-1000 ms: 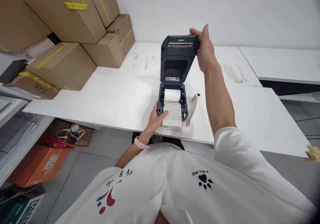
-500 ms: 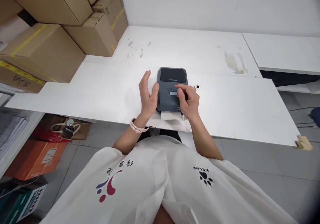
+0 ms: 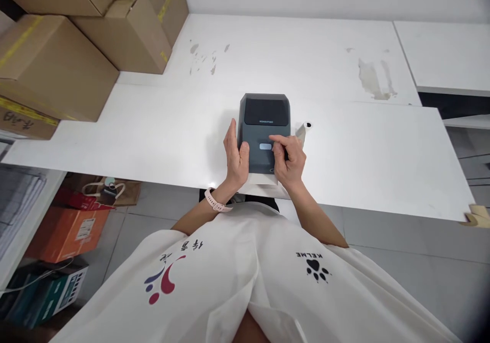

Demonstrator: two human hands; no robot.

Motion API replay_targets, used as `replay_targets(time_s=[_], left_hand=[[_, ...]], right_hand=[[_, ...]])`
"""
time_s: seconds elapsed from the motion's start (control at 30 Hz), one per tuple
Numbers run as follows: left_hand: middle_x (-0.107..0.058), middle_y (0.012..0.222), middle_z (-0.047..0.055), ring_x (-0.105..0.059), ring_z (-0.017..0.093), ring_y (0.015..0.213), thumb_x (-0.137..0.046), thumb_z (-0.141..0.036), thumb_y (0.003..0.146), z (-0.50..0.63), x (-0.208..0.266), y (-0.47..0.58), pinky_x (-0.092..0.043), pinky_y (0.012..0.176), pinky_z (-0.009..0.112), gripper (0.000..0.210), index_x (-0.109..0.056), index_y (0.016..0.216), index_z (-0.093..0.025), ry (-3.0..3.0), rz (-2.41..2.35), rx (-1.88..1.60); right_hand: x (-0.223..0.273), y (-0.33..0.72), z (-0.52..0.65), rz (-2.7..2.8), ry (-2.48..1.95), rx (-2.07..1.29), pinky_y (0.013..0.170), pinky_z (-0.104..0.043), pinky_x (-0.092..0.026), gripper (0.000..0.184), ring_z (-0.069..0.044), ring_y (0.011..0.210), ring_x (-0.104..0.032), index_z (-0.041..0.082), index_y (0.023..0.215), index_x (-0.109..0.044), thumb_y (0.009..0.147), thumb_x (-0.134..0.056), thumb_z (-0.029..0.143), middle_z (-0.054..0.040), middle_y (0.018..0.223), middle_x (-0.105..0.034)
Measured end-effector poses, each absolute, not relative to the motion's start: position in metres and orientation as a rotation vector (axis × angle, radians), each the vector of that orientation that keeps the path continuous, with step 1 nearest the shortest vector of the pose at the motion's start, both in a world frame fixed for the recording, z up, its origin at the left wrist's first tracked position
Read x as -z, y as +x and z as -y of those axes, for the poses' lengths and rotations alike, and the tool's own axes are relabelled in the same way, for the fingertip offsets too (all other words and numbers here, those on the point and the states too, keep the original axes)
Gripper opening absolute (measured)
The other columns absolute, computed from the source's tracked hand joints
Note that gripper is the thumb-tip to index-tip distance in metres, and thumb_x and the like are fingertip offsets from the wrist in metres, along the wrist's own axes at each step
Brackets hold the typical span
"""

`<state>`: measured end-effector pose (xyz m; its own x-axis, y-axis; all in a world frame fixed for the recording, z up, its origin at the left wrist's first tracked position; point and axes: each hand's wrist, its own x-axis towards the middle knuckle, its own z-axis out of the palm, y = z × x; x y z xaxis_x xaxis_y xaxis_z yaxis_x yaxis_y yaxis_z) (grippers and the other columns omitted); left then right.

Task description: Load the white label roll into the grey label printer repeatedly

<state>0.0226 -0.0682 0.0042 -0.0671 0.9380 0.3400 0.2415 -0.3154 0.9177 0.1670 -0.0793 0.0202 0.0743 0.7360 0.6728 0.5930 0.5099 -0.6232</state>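
A dark grey label printer (image 3: 260,158) sits near the front edge of the white table, with a black window on top, a small pale rectangle in its middle and a strip of white paper (image 3: 262,179) at its front. My left hand (image 3: 237,160) lies along the printer's left side, open, fingers stretched and thumb at the casing. Over the right half of the printer is my right hand (image 3: 290,160), index finger extended beside the pale rectangle, other fingers curled, nothing visible in it. Whether that fingertip touches is unclear. A white roll (image 3: 307,126) lies just right of the printer, partly hidden.
Cardboard boxes (image 3: 57,70) are stacked on the table's left end. The white table (image 3: 363,154) has stained patches towards the back. Below on the left are an orange box (image 3: 69,233) and a shelf. A wooden piece (image 3: 476,216) is at the right front corner.
My left hand has come in against the printer's left side. The right hand keeps nearly the same pose over the printer. The view has shifted slightly, showing more of the white roll.
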Motion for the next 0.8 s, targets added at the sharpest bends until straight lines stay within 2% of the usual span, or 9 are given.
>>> replay_targets(time_s=[0.1,0.17,0.2,0.27,0.33,0.43,0.6,0.7,0.8], left_hand=[[-0.018,0.167,0.005,-0.014,0.022,0.155,-0.035,-0.06,0.098,0.08,-0.001,0.016,-0.017,0.126,0.044,0.065,-0.018,0.155,-0.035,1.539,-1.362,-1.33],[-0.023,0.164,0.01,-0.024,0.022,0.151,-0.043,-0.058,0.096,0.098,0.002,0.006,-0.026,0.122,0.042,0.065,-0.024,0.152,-0.03,1.46,-1.484,-1.31],[-0.035,0.156,0.013,-0.038,0.022,0.141,-0.047,-0.057,0.095,0.109,0.004,0.001,-0.036,0.115,0.041,0.062,-0.033,0.146,-0.026,1.42,-1.552,-1.345],[-0.062,0.115,0.01,-0.06,0.02,0.105,-0.048,-0.057,0.093,0.129,0.006,-0.007,-0.049,0.092,0.036,0.044,-0.058,0.116,-0.02,1.313,-1.622,-1.355],[-0.061,0.076,0.003,-0.058,0.015,0.072,-0.051,-0.058,0.09,0.142,0.004,-0.011,-0.048,0.069,0.03,0.043,-0.064,0.081,-0.019,1.272,-1.487,-1.089],[-0.049,0.054,-0.003,-0.041,0.009,0.048,-0.06,-0.058,0.082,0.142,-0.006,-0.009,-0.033,0.05,0.026,0.044,-0.063,0.065,-0.018,1.09,-1.178,-0.711],[-0.04,0.045,-0.006,-0.032,0.006,0.043,-0.068,-0.051,0.078,0.13,-0.017,-0.005,-0.025,0.046,0.024,0.038,-0.065,0.063,-0.017,0.948,-1.036,-0.674],[-0.048,0.047,-0.004,-0.037,0.006,0.045,-0.068,-0.052,0.077,0.13,-0.016,-0.008,-0.028,0.046,0.024,0.039,-0.066,0.063,-0.016,0.992,-1.071,-0.651],[-0.05,0.047,-0.003,-0.04,0.007,0.045,-0.066,-0.056,0.079,0.13,-0.015,-0.013,-0.03,0.047,0.024,0.044,-0.065,0.059,-0.016,1.052,-1.094,-0.641]], right_hand=[[-0.018,0.167,0.08,1.594,-1.147,-0.155,0.074,-0.037,-0.045,0.027,-0.017,0.066,-0.054,0.026,0.106,-0.066,0.103,-0.04,0.032,0.0001,0.068,-0.058],[-0.017,0.168,0.082,1.578,-1.134,-0.172,0.075,-0.038,-0.046,0.027,-0.017,0.068,-0.054,0.027,0.107,-0.066,0.103,-0.041,0.033,0.0001,0.07,-0.058],[-0.016,0.168,0.082,1.568,-1.134,-0.186,0.076,-0.038,-0.046,0.027,-0.018,0.069,-0.054,0.027,0.107,-0.066,0.103,-0.041,0.033,-0.0002,0.071,-0.058],[-0.015,0.168,0.084,1.553,-1.155,-0.221,0.077,-0.04,-0.047,0.028,-0.018,0.072,-0.055,0.027,0.107,-0.067,0.102,-0.041,0.035,-0.001,0.073,-0.059],[-0.015,0.169,0.085,1.55,-1.189,-0.25,0.08,-0.043,-0.048,0.029,-0.019,0.074,-0.056,0.027,0.107,-0.067,0.101,-0.041,0.038,-0.002,0.076,-0.06],[-0.016,0.171,0.087,1.561,-1.199,-0.267,0.083,-0.044,-0.049,0.029,-0.02,0.08,-0.058,0.026,0.105,-0.067,0.1,-0.043,0.041,-0.0037,0.083,-0.062],[-0.018,0.172,0.087,1.694,-1.162,-0.17,0.084,-0.044,-0.049,0.031,-0.022,0.094,-0.061,0.025,0.099,-0.071,0.1,-0.044,0.039,-0.0089,0.109,-0.065],[-0.018,0.175,0.085,1.824,-1.227,0.02,0.088,-0.047,-0.045,0.024,-0.022,0.092,-0.061,0.028,0.097,-0.073,0.098,-0.05,0.037,-0.0052,0.116,-0.069],[-0.02,0.179,0.085,1.93,-1.246,0.136,0.101,-0.053,-0.037,0.017,-0.026,0.109,-0.061,0.03,0.097,-0.072,0.095,-0.058,0.039,-0.0003,0.118,-0.072]])
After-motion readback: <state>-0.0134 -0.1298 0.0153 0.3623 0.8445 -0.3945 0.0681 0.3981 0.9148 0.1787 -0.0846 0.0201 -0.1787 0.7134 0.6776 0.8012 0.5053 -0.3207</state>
